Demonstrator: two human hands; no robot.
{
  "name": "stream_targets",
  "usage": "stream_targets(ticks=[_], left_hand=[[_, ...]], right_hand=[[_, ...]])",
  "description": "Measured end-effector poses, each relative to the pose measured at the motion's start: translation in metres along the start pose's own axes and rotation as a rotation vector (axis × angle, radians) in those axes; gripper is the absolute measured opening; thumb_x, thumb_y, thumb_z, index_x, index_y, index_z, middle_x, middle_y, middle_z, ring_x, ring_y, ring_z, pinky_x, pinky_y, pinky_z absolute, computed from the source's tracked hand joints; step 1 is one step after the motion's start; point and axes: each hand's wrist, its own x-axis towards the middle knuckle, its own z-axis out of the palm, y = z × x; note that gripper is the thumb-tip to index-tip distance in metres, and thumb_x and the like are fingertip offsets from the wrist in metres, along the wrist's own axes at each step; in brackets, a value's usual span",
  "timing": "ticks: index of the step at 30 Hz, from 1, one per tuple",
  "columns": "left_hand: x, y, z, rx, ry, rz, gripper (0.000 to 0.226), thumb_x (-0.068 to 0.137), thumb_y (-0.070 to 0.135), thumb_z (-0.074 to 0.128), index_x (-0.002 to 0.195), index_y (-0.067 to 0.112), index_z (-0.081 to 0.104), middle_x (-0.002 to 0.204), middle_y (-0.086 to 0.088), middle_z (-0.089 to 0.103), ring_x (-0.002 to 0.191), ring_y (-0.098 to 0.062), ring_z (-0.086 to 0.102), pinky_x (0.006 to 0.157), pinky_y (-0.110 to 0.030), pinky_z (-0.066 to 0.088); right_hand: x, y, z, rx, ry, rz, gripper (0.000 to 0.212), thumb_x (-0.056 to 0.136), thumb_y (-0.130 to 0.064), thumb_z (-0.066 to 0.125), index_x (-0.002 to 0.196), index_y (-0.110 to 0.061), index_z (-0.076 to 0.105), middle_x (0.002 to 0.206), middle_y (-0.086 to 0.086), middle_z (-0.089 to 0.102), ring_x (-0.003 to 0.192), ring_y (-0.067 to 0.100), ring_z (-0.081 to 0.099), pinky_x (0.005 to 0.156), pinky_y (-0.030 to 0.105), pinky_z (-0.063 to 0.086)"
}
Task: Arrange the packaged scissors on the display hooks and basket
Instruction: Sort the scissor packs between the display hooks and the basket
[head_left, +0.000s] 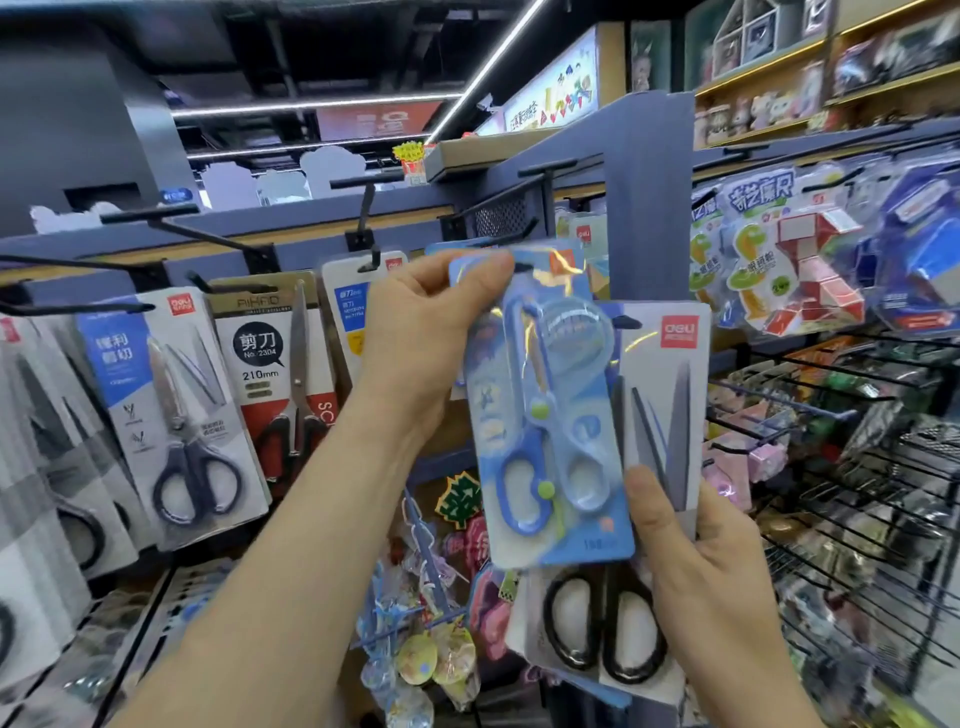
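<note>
Two scissor packs held up before black wire hooks (370, 208).
Left hand (426, 332) pinches top of blue blister-packed children's scissors (550, 415); right hand (711, 561) grips grey-carded black-handled scissors (662, 374), partly behind.

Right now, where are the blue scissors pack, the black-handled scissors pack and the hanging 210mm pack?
blue scissors pack (540, 413): head view, on the green pivot.
black-handled scissors pack (657, 358): head view, on bare grey card.
210mm pack (258, 344): head view, on its black label.
</note>
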Motion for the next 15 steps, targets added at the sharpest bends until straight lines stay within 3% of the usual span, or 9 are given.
stream_targets(ticks=[3,6,10,15], left_hand=[[0.021,0.013,0.013,0.049,0.055,0.082,0.014,0.087,0.009,0.071,0.074,0.013,0.072,0.071,-0.003,0.073,0.067,-0.019,0.066,0.066,-0.037,0.057],[0.039,0.012,0.024,0.092,0.081,0.066,0.014,0.087,0.011,0.072,0.073,0.012,0.071,0.068,-0.003,0.071,0.064,-0.018,0.065,0.061,-0.031,0.055],[0.048,0.000,0.025,0.096,0.076,-0.035,0.009,0.085,0.014,0.074,0.076,0.013,0.073,0.076,-0.011,0.072,0.070,-0.024,0.064,0.072,-0.045,0.058],[0.053,0.006,0.021,0.215,0.053,0.022,0.009,0.084,0.016,0.076,0.075,0.016,0.074,0.074,-0.009,0.073,0.066,-0.023,0.066,0.069,-0.042,0.059]], right_hand=[[0.003,-0.005,0.000,0.048,-0.009,-0.036,0.020,0.073,-0.031,0.063,0.090,-0.024,0.069,0.068,-0.020,0.072,0.061,-0.009,0.063,0.056,0.005,0.045],[0.004,-0.003,0.002,0.096,-0.017,-0.012,0.010,0.076,-0.017,0.069,0.086,-0.016,0.072,0.070,-0.010,0.074,0.062,-0.002,0.065,0.057,0.010,0.049],[0.003,0.001,0.002,0.079,0.010,-0.001,0.016,0.073,-0.029,0.067,0.077,-0.015,0.073,0.065,-0.006,0.072,0.057,-0.001,0.061,0.054,0.012,0.047],[0.005,-0.001,-0.001,0.084,0.058,0.009,0.015,0.074,-0.037,0.063,0.072,-0.029,0.076,0.064,-0.011,0.070,0.055,-0.004,0.056,0.053,0.010,0.045]])
